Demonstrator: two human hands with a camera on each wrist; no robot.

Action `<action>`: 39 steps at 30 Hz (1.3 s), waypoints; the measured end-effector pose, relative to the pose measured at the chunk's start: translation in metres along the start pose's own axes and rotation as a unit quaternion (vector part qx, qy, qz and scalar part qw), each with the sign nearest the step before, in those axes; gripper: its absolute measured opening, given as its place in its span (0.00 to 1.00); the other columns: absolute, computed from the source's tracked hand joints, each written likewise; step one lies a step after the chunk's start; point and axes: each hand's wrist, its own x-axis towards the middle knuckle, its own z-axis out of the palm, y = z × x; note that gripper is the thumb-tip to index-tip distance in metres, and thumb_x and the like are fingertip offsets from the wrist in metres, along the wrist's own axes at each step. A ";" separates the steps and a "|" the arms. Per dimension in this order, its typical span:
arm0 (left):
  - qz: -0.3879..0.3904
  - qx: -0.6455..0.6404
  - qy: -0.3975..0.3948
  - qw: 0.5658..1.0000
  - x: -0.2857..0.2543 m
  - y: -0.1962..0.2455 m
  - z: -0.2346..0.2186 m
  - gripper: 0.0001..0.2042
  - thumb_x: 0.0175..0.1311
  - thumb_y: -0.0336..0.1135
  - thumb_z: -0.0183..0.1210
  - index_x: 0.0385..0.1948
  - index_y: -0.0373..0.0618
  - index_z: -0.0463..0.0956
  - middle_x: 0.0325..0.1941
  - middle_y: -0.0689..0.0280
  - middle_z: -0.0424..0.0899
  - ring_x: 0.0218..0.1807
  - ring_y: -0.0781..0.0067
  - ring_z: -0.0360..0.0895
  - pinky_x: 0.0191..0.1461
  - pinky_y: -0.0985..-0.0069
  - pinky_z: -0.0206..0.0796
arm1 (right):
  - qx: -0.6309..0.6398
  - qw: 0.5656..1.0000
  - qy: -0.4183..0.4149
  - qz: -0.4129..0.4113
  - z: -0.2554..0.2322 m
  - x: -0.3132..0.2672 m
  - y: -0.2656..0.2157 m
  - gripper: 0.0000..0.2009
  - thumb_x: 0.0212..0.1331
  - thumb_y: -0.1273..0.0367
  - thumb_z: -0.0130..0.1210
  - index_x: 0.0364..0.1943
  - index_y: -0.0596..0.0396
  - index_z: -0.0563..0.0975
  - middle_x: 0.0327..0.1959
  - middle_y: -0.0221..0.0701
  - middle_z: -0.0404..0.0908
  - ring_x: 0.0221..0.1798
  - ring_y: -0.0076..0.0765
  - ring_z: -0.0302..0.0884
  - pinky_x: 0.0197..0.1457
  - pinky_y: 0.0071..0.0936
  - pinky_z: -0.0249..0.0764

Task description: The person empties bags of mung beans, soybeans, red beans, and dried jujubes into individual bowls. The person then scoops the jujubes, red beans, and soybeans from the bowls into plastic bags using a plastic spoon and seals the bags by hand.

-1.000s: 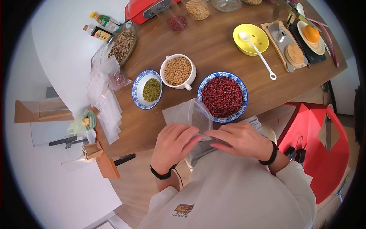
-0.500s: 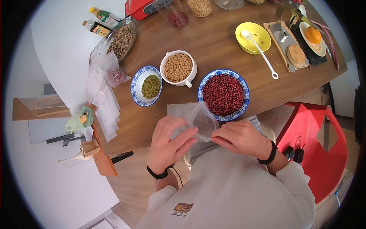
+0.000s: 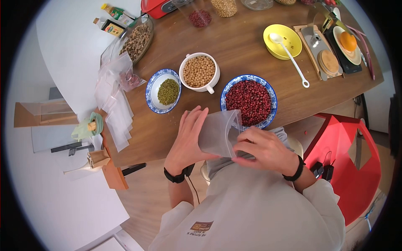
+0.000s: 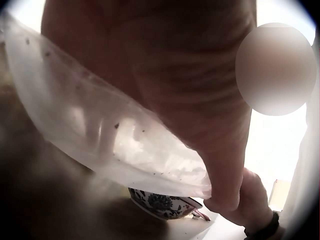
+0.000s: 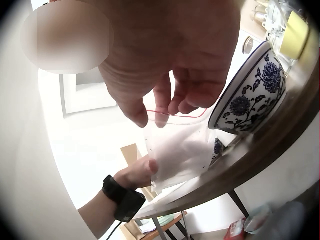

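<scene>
A clear zip bag (image 3: 215, 136) is between both hands, in front of the bowl of dark red beans (image 3: 250, 100). My left hand (image 3: 186, 140) lies along its left side, fingers straight and thumb stretched along the near edge. Pinching the bag's mouth at the right is my right hand (image 3: 266, 150). A red line runs along the mouth of the bag (image 5: 180, 152) in the right wrist view. Small dark specks dot the bag (image 4: 140, 145) in the left wrist view. The beans' blue-and-white bowl (image 5: 252, 95) stands close beside the right hand.
Behind the bag are a bowl of green beans (image 3: 168, 92) and a white pot of chickpeas (image 3: 199, 72). A yellow bowl (image 3: 280, 52) with a white spoon (image 3: 293, 62) stands at the back right. More plastic bags (image 3: 115, 113) lie along the table's left edge.
The left hand has gone from bent fingers near the bag's mouth to straight fingers along its left side. The bag has turned and looks flatter. The right hand stays at its mouth.
</scene>
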 end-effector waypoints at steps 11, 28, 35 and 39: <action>0.020 0.000 0.070 0.997 -0.012 -0.001 0.012 0.60 0.33 0.47 0.83 0.75 0.38 0.58 0.71 0.50 0.67 0.75 0.44 0.62 0.80 0.37 0.48 | 0.020 0.999 -0.004 0.043 0.017 0.012 -0.008 0.22 0.53 0.71 0.71 0.54 0.58 0.81 0.38 0.31 0.83 0.43 0.41 0.78 0.48 0.37 0.73; 0.006 0.003 0.093 0.996 -0.016 -0.009 0.014 0.59 0.32 0.43 0.82 0.74 0.40 0.59 0.73 0.51 0.67 0.73 0.45 0.66 0.80 0.36 0.47 | 0.038 0.998 0.048 -0.010 0.023 0.016 -0.009 0.21 0.50 0.76 0.71 0.52 0.55 0.82 0.33 0.28 0.84 0.42 0.36 0.80 0.48 0.36 0.72; 0.058 -0.009 0.089 0.994 -0.005 0.005 0.008 0.58 0.33 0.48 0.83 0.74 0.39 0.60 0.70 0.50 0.71 0.71 0.47 0.70 0.80 0.36 0.47 | 0.045 0.998 0.040 -0.017 0.026 0.013 -0.010 0.19 0.49 0.72 0.73 0.48 0.52 0.83 0.36 0.30 0.84 0.43 0.38 0.80 0.51 0.36 0.73; 0.053 -0.006 0.064 0.996 -0.004 -0.002 0.011 0.60 0.33 0.49 0.83 0.74 0.39 0.58 0.68 0.52 0.74 0.70 0.44 0.70 0.82 0.38 0.46 | 0.051 0.996 0.071 -0.019 0.002 0.019 -0.008 0.18 0.49 0.71 0.74 0.45 0.52 0.84 0.37 0.31 0.84 0.44 0.39 0.80 0.52 0.37 0.73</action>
